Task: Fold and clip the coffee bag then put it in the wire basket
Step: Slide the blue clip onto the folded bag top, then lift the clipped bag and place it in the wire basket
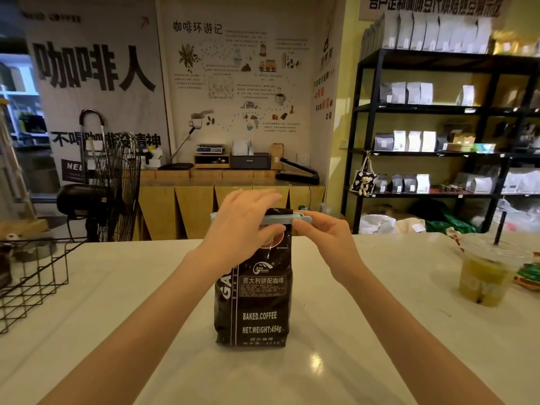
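A dark coffee bag (257,299) with white print stands upright in the middle of the white counter (117,331). Its top is folded over, and a long pale blue clip (279,220) lies across the fold. My left hand (244,226) covers the clip's left half and the bag's top, thumb in front and fingers over the back. My right hand (320,233) pinches the clip's right end. The black wire basket (35,276) sits at the counter's left edge, well apart from the bag.
A clear plastic cup (485,273) of green drink with a black straw stands at the right of the counter, with colourful packets (529,277) beside it. A black fan (117,182) stands behind the counter's left end. Shelves of bags (438,127) fill the back right.
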### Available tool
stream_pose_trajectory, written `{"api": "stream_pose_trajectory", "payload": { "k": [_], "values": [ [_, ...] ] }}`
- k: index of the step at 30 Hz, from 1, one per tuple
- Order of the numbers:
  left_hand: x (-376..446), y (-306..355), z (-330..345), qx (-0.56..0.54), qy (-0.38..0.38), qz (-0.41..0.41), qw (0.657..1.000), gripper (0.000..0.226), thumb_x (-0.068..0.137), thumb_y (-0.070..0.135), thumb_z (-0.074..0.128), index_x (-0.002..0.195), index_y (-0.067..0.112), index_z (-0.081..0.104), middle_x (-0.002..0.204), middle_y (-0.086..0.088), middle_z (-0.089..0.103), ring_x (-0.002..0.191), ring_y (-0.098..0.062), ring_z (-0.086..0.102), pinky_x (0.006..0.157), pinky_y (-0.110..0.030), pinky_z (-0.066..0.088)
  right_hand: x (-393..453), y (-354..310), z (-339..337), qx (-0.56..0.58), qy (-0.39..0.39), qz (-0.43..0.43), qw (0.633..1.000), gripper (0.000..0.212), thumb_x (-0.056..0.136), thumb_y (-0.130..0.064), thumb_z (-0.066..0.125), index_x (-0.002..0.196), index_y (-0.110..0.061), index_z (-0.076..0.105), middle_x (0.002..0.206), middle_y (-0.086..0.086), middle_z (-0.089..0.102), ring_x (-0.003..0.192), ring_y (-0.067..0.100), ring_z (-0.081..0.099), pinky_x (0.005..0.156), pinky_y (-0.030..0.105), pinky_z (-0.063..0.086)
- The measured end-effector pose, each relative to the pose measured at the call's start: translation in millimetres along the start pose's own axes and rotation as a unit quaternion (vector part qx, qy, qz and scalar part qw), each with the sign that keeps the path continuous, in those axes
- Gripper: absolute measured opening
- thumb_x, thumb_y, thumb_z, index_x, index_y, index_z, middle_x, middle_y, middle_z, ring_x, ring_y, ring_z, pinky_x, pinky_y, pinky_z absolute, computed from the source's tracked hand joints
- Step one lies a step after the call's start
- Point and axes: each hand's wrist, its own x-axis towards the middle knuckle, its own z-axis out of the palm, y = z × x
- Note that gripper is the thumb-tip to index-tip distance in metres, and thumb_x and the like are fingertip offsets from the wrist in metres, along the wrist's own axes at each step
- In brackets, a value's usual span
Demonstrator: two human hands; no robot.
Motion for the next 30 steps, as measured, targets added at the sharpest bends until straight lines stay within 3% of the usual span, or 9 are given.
{"api": "stream_pose_trajectory", "payload": {
  "k": [2,5,7,10,13,18,24,27,30],
  "values": [
    [-9,-10,-2,-0.003,0.039,-0.051,0.998,0.077,0.076,0.042,0.064,0.140,0.022,0.026,0.151,-0.001,0.027,0.139,-0.018,0.023,0.114,-0.039,0.015,1,3,-1,0.036,-0.006,0.046,0.998,0.019,0.086,-0.013,0.058,0.091,-0.029,0.067,0.086,-0.013,0.071,0.088,-0.002,0.064,0.078,0.013,0.048],
    [-28,-26,-4,-0.169,0.035,-0.223,0.959,0.098,0.066,0.042,0.073,0.143,0.021,0.016,0.152,-0.002,0.026,0.138,-0.020,0.026,0.109,-0.043,0.027,1,10,-1,0.078,-0.014,0.094,0.992,0.024,0.086,-0.012,0.057,0.095,-0.032,0.066,0.100,-0.005,0.070,0.106,0.016,0.060,0.095,0.034,0.046],
    [-41,-35,-1,-0.315,-0.051,-0.317,0.893,0.094,0.065,0.034,0.076,0.141,0.019,0.022,0.137,0.000,0.045,0.124,-0.020,0.044,0.098,-0.038,0.039,1,13,0,0.084,-0.021,0.102,0.991,0.028,0.086,-0.010,0.057,0.101,-0.032,0.065,0.107,-0.003,0.068,0.111,0.019,0.059,0.098,0.037,0.045],
    [-58,-43,14,-0.444,-0.140,-0.333,0.820,0.063,0.065,0.020,0.076,0.120,0.024,0.045,0.104,0.008,0.063,0.100,-0.013,0.061,0.075,-0.023,0.048,-2,19,0,0.107,-0.038,0.111,0.987,0.041,0.081,-0.013,0.065,0.120,-0.022,0.058,0.121,0.003,0.064,0.117,0.019,0.056,0.101,0.039,0.043],
    [-62,-48,23,-0.468,-0.106,-0.318,0.818,0.045,0.065,0.015,0.077,0.101,0.028,0.053,0.095,0.009,0.067,0.089,-0.007,0.065,0.063,-0.017,0.051,-10,28,3,0.041,-0.087,0.155,0.983,0.076,0.064,-0.030,0.078,0.132,-0.020,0.046,0.126,0.000,0.059,0.115,0.017,0.056,0.098,0.037,0.045],
    [-64,-51,24,-0.475,-0.089,-0.304,0.821,0.039,0.066,0.014,0.077,0.087,0.035,0.052,0.087,0.013,0.067,0.073,0.002,0.066,0.054,-0.012,0.051,-19,35,18,-0.022,-0.132,0.177,0.975,0.032,0.069,-0.016,0.077,0.095,-0.029,0.062,0.097,-0.007,0.070,0.082,0.004,0.069,0.065,0.017,0.054],
    [-57,-66,3,-0.450,-0.045,-0.314,0.835,0.044,0.065,0.018,0.078,0.104,0.022,0.055,0.086,0.012,0.067,0.072,0.001,0.066,0.053,-0.012,0.051,6,17,35,-0.036,-0.130,0.150,0.979,0.032,0.070,-0.017,0.075,0.099,-0.021,0.062,0.096,-0.006,0.070,0.088,0.009,0.067,0.070,0.023,0.055],
    [-54,-79,-24,-0.435,-0.004,-0.318,0.842,0.040,0.066,0.017,0.077,0.099,0.024,0.055,0.081,0.015,0.065,0.065,0.005,0.064,0.049,-0.010,0.049,28,3,58,-0.027,-0.141,0.134,0.981,0.032,0.070,-0.016,0.074,0.099,-0.022,0.061,0.098,-0.004,0.069,0.095,0.016,0.066,0.081,0.033,0.054],
    [-55,-98,-54,-0.408,0.042,-0.331,0.850,0.037,0.066,0.018,0.076,0.094,0.027,0.053,0.082,0.015,0.062,0.074,0.002,0.059,0.058,-0.017,0.047,48,-13,91,0.002,-0.156,0.108,0.982,0.037,0.071,-0.015,0.074,0.105,-0.017,0.061,0.101,0.000,0.069,0.096,0.019,0.066,0.084,0.036,0.054]
  ]
}}
